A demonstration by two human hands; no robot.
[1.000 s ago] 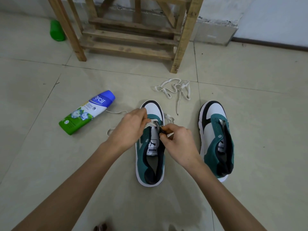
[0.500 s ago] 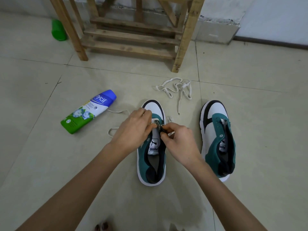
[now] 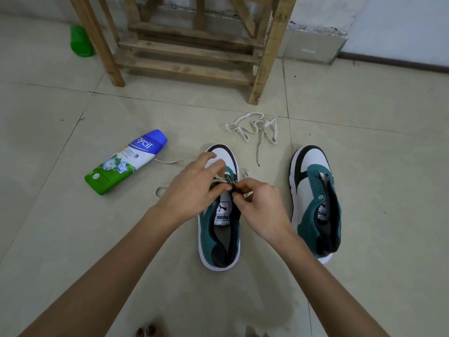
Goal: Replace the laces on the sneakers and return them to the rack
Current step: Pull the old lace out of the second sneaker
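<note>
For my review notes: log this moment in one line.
lacing centre sneaker | left hand holds white lace | right hand pinches its eyelet edge | right sneaker unlaced

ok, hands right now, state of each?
Left hand: pinching the white lace, apparently.
Right hand: pinching the sneaker at its eyelet edge.

Rough, unpainted wood on the rack (image 3: pixel 192 69). Matt, suede-like teal cloth beside smooth white panels on left sneaker (image 3: pixel 207 229) and right sneaker (image 3: pixel 315 190). Flat woven cloth in the loose lace (image 3: pixel 260 148). Glossy plastic on the bottle (image 3: pixel 126 164). Smooth, faintly shiny tile across the floor (image 3: pixel 364 142).
</note>
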